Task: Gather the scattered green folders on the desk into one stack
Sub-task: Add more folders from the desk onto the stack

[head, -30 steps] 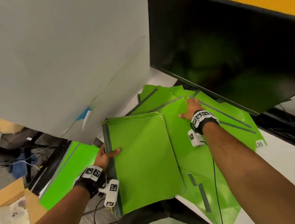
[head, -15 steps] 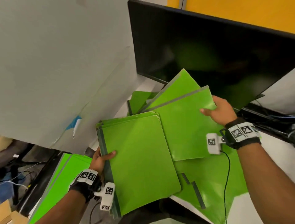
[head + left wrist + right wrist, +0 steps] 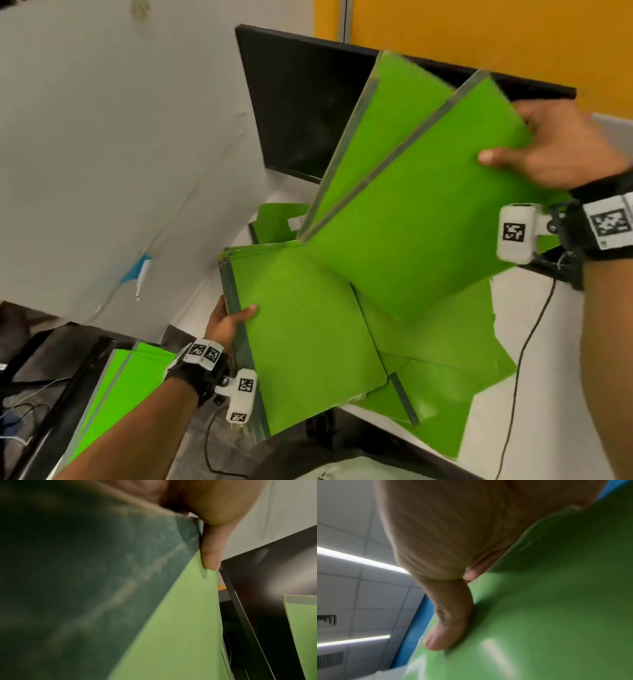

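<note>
The head view looks down from above both hands, taking in desk (image 3: pixel 565 359) and monitor (image 3: pixel 308 102). The left wrist view sits close along the left hand's (image 3: pixel 212 520) thumb, facing the monitor. The right wrist view, close behind the right hand's (image 3: pixel 445 534) thumb, tilts toward the ceiling (image 3: pixel 351 520).

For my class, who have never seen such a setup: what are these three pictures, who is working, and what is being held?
No machine here: a person works with bare hands, wearing three cameras. The head view looks down at a desk. The left hand grips a stack of green folders by its edge. The right hand holds two lifted folders in front of a dark monitor. More loose folders lie on the desk. The two wrist views show each thumb pressed on green card, close and blurred.
</note>
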